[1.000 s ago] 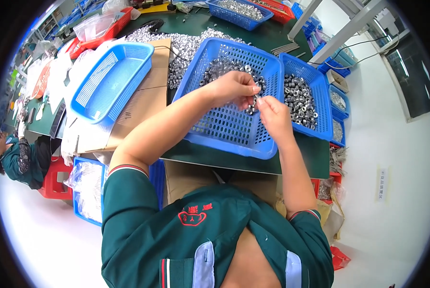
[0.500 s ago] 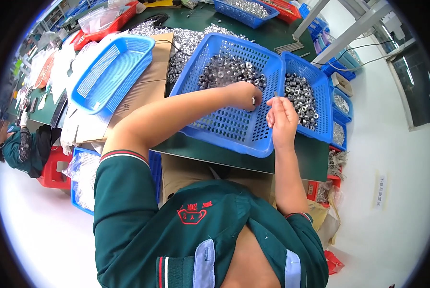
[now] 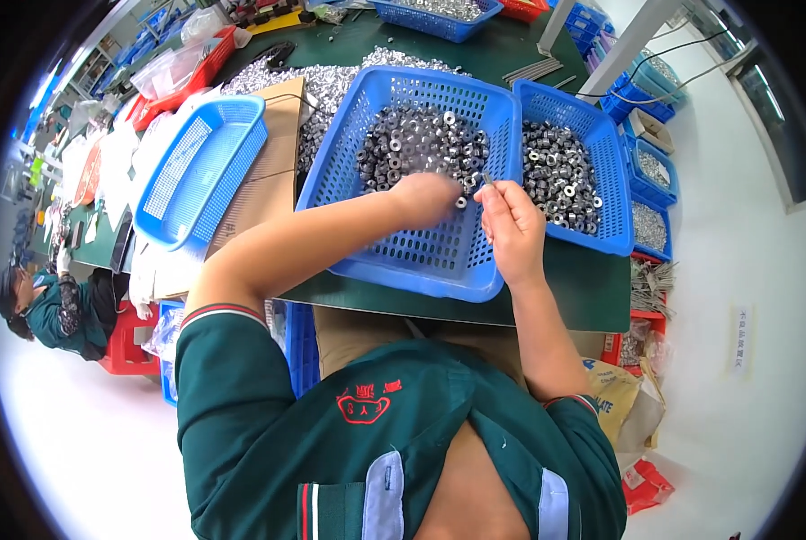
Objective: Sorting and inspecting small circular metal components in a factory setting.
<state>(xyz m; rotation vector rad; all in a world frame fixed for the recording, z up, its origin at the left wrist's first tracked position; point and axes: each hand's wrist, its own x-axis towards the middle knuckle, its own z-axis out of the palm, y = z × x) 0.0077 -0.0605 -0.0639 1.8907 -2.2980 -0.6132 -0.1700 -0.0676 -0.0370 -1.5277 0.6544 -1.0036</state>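
Over the big blue basket (image 3: pixel 461 286), my left hand (image 3: pixel 428 200) reaches across from the left; motion blurs its fingers, so its grip does not show. A small metal ring (image 3: pixel 460 202) sits beside its fingertips. Close by, above the basket's right rim, my right hand (image 3: pixel 513 220) is closed with thumb and fingers pinching a thin metal rod (image 3: pixel 486 179), whose tip points up and left. Loose dark and silver metal rings (image 3: pixel 394 148) are heaped in the far part of this basket.
A second blue basket (image 3: pixel 621 229) with more metal rings adjoins on the right. At the left, a light-blue basket (image 3: pixel 182 171) lies on cardboard (image 3: pixel 281 135). Silver parts (image 3: pixel 308 90) spread behind on the green table (image 3: pixel 340 40). A co-worker (image 3: pixel 56 301) sits far left.
My left hand has moved left and a little nearer, away from my right hand's fingertips. My right hand stays closed on the rod, slightly left of before. The whole view has shifted slightly.
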